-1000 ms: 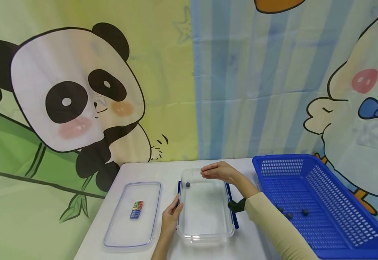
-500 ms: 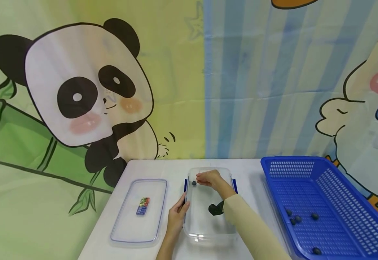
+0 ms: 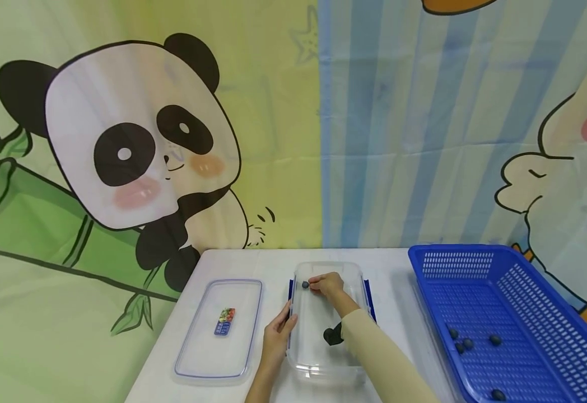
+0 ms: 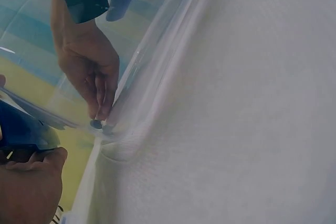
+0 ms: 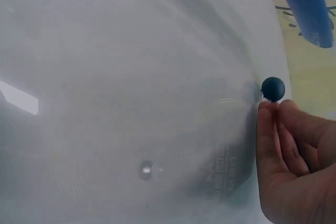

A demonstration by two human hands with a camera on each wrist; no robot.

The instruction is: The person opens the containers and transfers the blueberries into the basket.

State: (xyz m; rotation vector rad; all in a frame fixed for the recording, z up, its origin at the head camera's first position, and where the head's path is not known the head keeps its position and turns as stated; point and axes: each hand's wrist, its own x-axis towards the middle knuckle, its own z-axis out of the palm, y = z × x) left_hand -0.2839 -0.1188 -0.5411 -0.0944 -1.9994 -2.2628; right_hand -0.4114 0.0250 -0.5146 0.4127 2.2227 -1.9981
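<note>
A clear plastic storage box [image 3: 318, 341] with blue side latches lies lengthwise on the table. My left hand [image 3: 275, 338] grips its left side, thumb near the rim; in the left wrist view the same hand [image 4: 31, 184] is by a blue latch. One dark blueberry [image 3: 305, 285] sits in the box's far left corner. My right hand [image 3: 329, 284] reaches inside, its thumb and fingertips pinching at the blueberry [image 5: 273, 88]. In the left wrist view, the right hand [image 4: 89, 61] appears through the clear wall, fingertips pointing down onto the berry.
A clear lid [image 3: 208, 358] with a blue-edged seal and a colourful label [image 3: 224, 322] lies left of the box. On the right stands a blue slotted basket [image 3: 520, 313] with several blueberries [image 3: 495, 340] inside. A cartoon-printed curtain [image 3: 283, 140] hangs behind the table.
My right hand has come down from above the box's far right side and moved left to the blueberry in the corner. My left hand stays on the box. The head view has shifted slightly right.
</note>
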